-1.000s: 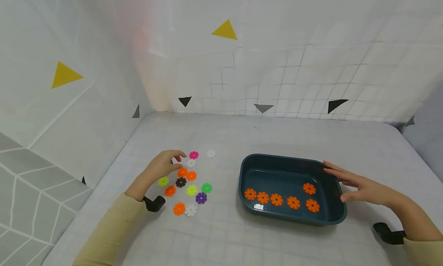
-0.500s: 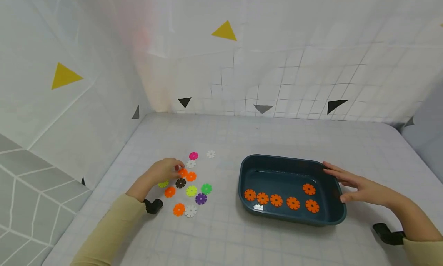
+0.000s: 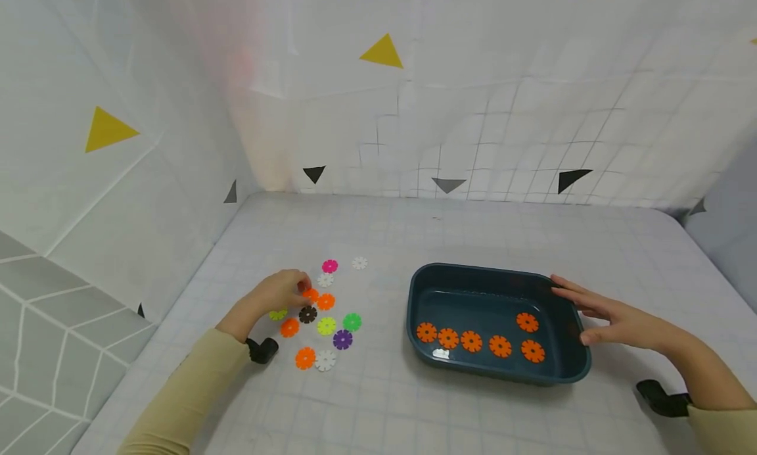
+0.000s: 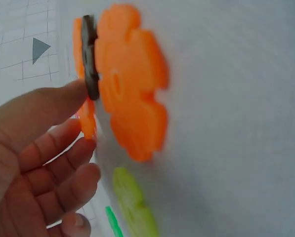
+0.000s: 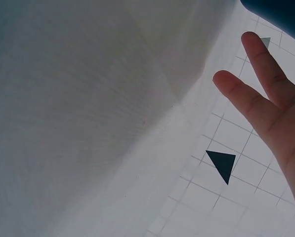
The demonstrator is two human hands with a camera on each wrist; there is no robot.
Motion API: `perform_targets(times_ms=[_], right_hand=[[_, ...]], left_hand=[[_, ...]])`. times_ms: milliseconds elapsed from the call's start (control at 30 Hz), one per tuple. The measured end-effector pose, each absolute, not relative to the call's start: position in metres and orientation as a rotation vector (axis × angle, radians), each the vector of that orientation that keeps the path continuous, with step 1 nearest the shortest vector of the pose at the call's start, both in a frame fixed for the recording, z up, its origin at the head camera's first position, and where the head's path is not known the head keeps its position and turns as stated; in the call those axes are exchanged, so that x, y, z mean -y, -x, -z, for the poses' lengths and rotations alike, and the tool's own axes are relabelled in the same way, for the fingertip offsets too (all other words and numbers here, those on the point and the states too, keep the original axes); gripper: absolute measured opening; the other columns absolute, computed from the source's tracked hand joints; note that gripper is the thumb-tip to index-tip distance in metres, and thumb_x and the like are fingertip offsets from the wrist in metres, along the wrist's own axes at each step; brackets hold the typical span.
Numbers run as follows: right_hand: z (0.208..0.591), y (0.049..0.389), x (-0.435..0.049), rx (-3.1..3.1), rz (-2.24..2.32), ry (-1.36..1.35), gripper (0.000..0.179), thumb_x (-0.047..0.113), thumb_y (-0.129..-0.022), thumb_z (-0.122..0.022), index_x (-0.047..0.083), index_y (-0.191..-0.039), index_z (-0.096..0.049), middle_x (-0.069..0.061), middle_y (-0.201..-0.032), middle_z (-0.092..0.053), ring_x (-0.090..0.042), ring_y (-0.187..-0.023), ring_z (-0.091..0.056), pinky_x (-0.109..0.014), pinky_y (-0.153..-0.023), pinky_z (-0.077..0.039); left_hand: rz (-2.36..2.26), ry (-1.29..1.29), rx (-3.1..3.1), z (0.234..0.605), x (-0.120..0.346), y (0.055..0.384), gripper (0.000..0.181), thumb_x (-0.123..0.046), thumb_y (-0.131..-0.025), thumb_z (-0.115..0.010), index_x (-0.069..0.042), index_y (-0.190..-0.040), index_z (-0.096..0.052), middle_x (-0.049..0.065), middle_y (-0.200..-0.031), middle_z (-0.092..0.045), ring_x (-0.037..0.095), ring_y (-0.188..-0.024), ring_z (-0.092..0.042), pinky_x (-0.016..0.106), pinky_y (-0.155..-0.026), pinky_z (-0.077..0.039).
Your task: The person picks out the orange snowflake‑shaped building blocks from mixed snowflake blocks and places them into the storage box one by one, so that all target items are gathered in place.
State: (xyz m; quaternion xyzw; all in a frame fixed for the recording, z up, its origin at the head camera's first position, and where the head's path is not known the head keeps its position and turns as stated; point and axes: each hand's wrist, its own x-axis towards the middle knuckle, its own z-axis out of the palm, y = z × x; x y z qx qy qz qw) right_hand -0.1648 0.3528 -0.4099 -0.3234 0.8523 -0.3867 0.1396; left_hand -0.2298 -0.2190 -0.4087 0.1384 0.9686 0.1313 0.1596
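My left hand [image 3: 275, 294] is low over a scatter of notched plastic discs at the left, thumb and fingertips pinching an orange notched disc [image 3: 311, 295]. In the left wrist view, thumb and fingers meet at that orange disc's [image 4: 89, 121] edge, with a dark brown disc [image 4: 90, 59] and another orange disc [image 4: 130, 84] nearer the camera. Touching the right end of a dark blue-green tray [image 3: 485, 282] is my right hand [image 3: 621, 322], its fingers extended along the rim. Several orange discs [image 3: 471, 341] lie flat inside the tray.
Around the left hand lie yellow-green [image 3: 326, 325], green [image 3: 352, 321], purple [image 3: 342, 339], pink [image 3: 330, 266], white [image 3: 324, 360] and further orange discs [image 3: 305, 358]. White cloth walls [image 3: 331, 113] rise behind and at the left of the white table [image 3: 378, 415].
My left hand has come down and toward the front, its thumb and fingertips closing on the orange disc. The right hand stays at the tray's end.
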Motion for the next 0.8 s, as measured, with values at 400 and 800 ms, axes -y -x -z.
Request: perform_targets(times_ms=[400,800], right_hand=[[0.4095,0.1652,-0.3527,-2.461,1.127,0.943,0.072,0.0,-0.08,-0.06,0.005,-0.143,-0.026,0.029,-0.147,-0.007,0.023,-0.122,-0.013,-0.074,-0.075,-0.031],[0.4119,0.1661,-0.3538,-2.473,1.116,0.943,0.073,0.001,-0.08,-0.061,0.005,-0.143,-0.026,0.029,-0.146,-0.007,0.023,-0.121,-0.013,-0.072,-0.076,-0.032]], left_hand=[[-0.485,-0.314,-2.731,0.4077,0.2217,0.2298,0.032,-0.024,-0.079,-0.072,-0.009,-0.102,-0.056,0.005,-0.085,-0.056,0.018,-0.074,-0.049,0.03,-0.069,-0.048],[-0.699,-0.317,-2.625,0.4051,0.225,0.2338,0.03,-0.021,-0.083,-0.068,-0.011,-0.11,-0.061,0.006,-0.083,-0.054,0.019,-0.071,-0.049,0.028,-0.064,-0.045]])
